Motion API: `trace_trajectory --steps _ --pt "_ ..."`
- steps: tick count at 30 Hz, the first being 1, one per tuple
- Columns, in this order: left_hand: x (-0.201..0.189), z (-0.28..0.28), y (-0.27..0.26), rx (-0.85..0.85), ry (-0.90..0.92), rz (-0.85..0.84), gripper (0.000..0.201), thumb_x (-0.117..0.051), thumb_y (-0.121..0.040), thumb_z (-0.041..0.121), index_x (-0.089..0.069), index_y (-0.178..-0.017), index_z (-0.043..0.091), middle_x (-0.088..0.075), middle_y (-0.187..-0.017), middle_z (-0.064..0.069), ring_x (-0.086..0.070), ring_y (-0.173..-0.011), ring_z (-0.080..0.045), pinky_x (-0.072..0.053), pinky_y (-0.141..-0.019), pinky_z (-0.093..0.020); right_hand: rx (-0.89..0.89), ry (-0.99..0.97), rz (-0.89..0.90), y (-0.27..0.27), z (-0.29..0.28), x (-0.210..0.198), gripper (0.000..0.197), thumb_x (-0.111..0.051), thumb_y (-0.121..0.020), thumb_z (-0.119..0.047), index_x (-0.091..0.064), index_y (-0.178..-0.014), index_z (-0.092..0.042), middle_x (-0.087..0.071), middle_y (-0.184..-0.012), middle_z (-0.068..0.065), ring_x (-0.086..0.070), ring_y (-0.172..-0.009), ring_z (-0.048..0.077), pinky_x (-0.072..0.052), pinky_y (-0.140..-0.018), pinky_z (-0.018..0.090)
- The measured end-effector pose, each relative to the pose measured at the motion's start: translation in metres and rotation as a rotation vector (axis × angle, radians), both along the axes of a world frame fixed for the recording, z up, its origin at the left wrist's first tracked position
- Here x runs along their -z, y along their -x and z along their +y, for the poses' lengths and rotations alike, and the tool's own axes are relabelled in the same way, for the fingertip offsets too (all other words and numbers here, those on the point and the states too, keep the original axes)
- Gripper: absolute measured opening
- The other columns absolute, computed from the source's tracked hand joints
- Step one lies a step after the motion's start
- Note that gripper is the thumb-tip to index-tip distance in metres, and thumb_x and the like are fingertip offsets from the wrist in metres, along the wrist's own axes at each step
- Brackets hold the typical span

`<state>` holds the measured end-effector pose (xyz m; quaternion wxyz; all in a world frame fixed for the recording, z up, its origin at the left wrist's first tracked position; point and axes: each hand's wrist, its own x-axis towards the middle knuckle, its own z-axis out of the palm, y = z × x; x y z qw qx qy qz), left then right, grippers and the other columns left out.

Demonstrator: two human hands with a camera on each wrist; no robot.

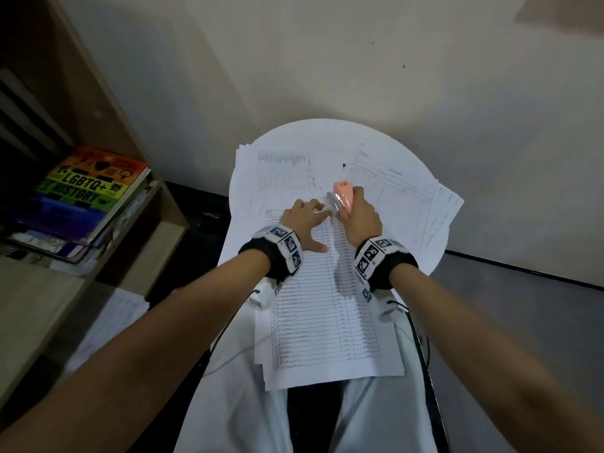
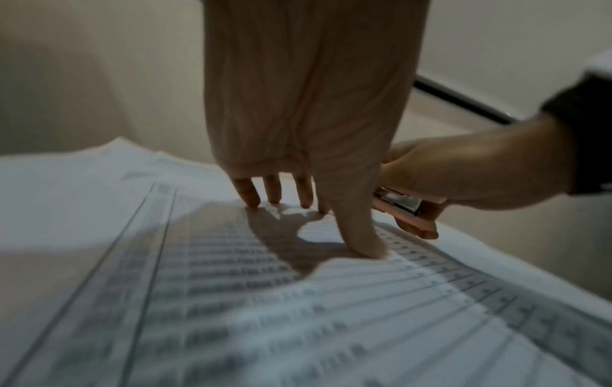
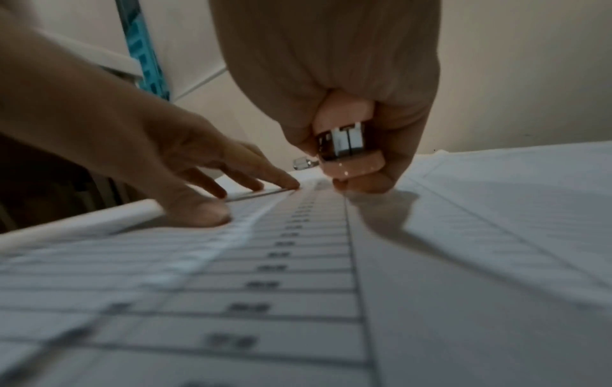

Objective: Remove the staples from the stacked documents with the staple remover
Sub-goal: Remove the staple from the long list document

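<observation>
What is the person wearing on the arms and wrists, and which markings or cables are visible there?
Both forearms are bare, with no sleeves. The left wrist band and the right wrist band are black, each carrying white blocks printed with black square code markers. Thin cables hang below the wrists.

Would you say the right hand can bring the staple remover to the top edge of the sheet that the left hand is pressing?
Probably yes: the right hand holds the staple remover beside the left hand fingertips, with nothing between.

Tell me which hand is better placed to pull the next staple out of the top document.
The right hand. It already grips the pink staple remover at the far end of the top document, while the left hand presses the sheet flat beside it with straight fingers.
</observation>
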<state>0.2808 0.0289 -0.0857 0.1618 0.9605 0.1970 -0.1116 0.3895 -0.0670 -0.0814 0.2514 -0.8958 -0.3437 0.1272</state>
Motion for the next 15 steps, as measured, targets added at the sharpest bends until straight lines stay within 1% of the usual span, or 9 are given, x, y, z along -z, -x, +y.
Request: trace_trajectory --steps 1,3,4,6,8,10,11,13,15 --pt "0.003 0.0 0.002 -0.044 0.065 -0.106 0.066 -0.064 -0.085 0.041 -0.039 -0.141 0.018 -0.033 -0.146 -0.005 -0.032 -0.131 -0.029 -0.035 -0.105 -0.044 -0.003 -0.031 0.006 0.003 -0.003 -0.001 0.041 -0.046 -0.096 -0.039 -0.039 -0.123 -0.009 -0.061 -0.108 0.011 -0.06 -0.092 0.032 -0.041 -0.068 0.035" --pt "0.006 -0.005 0.006 -0.168 0.177 -0.403 0.038 -0.054 -0.095 0.022 -0.054 -0.129 0.006 -0.047 -0.134 -0.013 -0.043 -0.123 -0.029 -0.038 -0.102 -0.037 0.0 -0.093 0.013 0.012 -0.009 -0.001 0.038 -0.049 -0.095 -0.033 -0.038 -0.124 -0.012 -0.061 -0.106 0.01 -0.06 -0.09 0.031 -0.043 -0.067 0.035" --pt "0.005 -0.009 0.007 -0.248 0.234 -0.551 0.031 -0.048 -0.098 0.016 -0.058 -0.124 0.002 -0.053 -0.126 -0.016 -0.048 -0.118 -0.03 -0.039 -0.099 -0.034 0.001 -0.125 0.019 0.017 -0.012 -0.002 0.037 -0.049 -0.095 -0.029 -0.038 -0.126 -0.012 -0.061 -0.106 0.01 -0.06 -0.089 0.029 -0.044 -0.067 0.035" --pt "-0.005 -0.02 0.009 -0.434 0.408 -0.766 0.029 -0.04 -0.101 0.011 -0.062 -0.116 -0.002 -0.06 -0.115 -0.019 -0.055 -0.108 -0.027 -0.044 -0.091 -0.033 0.011 -0.192 0.039 0.028 -0.017 -0.006 0.038 -0.048 -0.095 -0.027 -0.036 -0.13 -0.014 -0.06 -0.105 0.007 -0.058 -0.085 0.026 -0.042 -0.065 0.033" --pt "-0.016 -0.032 0.011 -0.617 0.691 -0.873 0.028 -0.041 -0.1 0.011 -0.062 -0.112 -0.002 -0.064 -0.111 -0.019 -0.061 -0.099 -0.022 -0.052 -0.081 -0.027 0.026 -0.245 0.05 0.038 -0.022 -0.012 0.04 -0.047 -0.096 -0.026 -0.035 -0.132 -0.014 -0.059 -0.104 0.007 -0.055 -0.082 0.023 -0.038 -0.064 0.031" --pt "-0.021 -0.037 0.011 -0.729 0.976 -0.927 0.023 -0.05 -0.097 0.01 -0.061 -0.112 -0.002 -0.064 -0.106 -0.018 -0.062 -0.09 -0.018 -0.055 -0.073 -0.019 0.026 -0.279 0.045 0.045 -0.026 -0.017 0.041 -0.046 -0.096 -0.027 -0.035 -0.133 -0.013 -0.059 -0.106 0.007 -0.052 -0.081 0.02 -0.036 -0.064 0.03" --pt "-0.022 -0.039 0.013 -0.768 1.071 -0.948 0.022 -0.056 -0.094 0.009 -0.06 -0.113 -0.002 -0.063 -0.102 -0.016 -0.062 -0.085 -0.017 -0.055 -0.071 -0.017 0.021 -0.288 0.041 0.048 -0.028 -0.019 0.041 -0.045 -0.097 -0.029 -0.034 -0.133 -0.013 -0.059 -0.108 0.007 -0.051 -0.081 0.02 -0.036 -0.065 0.03" --pt "-0.025 -0.041 0.017 -0.812 1.122 -0.977 0.026 -0.065 -0.087 0.007 -0.061 -0.111 -0.002 -0.063 -0.094 -0.012 -0.062 -0.078 -0.014 -0.055 -0.07 -0.017 0.016 -0.295 0.037 0.054 -0.033 -0.022 0.043 -0.045 -0.097 -0.03 -0.033 -0.135 -0.014 -0.059 -0.113 0.008 -0.051 -0.083 0.019 -0.037 -0.066 0.031" --pt "-0.027 -0.044 0.02 -0.838 1.058 -1.009 0.026 -0.07 -0.083 0.005 -0.063 -0.107 -0.003 -0.064 -0.084 -0.007 -0.064 -0.069 -0.006 -0.055 -0.068 -0.017 0.007 -0.293 0.029 0.06 -0.036 -0.025 0.044 -0.045 -0.097 -0.029 -0.032 -0.137 -0.015 -0.059 -0.114 0.007 -0.055 -0.086 0.021 -0.041 -0.067 0.033"
